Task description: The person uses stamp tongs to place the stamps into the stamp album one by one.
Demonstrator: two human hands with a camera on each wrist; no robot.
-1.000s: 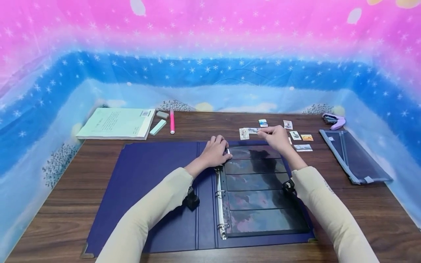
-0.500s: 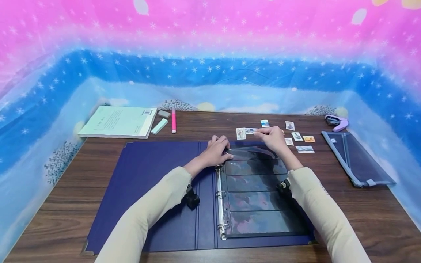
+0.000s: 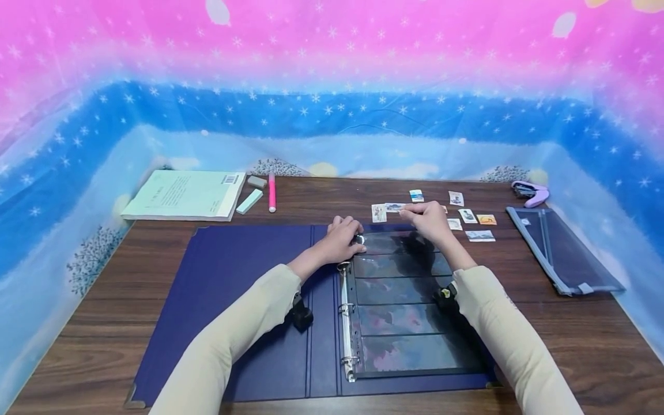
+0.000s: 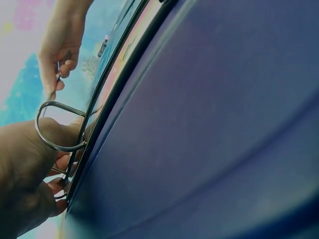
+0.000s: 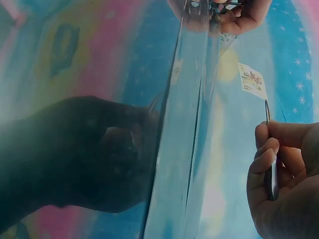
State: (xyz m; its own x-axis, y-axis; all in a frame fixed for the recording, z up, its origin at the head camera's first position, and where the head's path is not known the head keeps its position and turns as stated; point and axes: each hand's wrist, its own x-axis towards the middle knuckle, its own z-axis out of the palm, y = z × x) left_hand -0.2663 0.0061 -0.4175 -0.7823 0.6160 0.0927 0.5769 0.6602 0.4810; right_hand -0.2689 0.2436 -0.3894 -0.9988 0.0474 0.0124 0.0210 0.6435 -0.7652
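Note:
A dark blue ring binder lies open, with a black pocket page of several clear strips on its right side. My left hand pinches the page's top left corner beside the uppermost metal ring. Beyond the page's top edge, my right hand grips dark tweezers. At the tweezers' tip is a small pale stamp, held up against the backdrop in the right wrist view. Just right of it in the head view, a bluish picture patch shows by my fingertips; whether it touches anything I cannot tell.
Several loose stamps lie right of my right hand. A mesh zip pouch and a purple stapler are farther right. At the back left are a green book, erasers and a pink marker.
My right hand has shifted slightly left and the stamp at its tweezers has moved left with it. My left hand keeps its place at the page corner.

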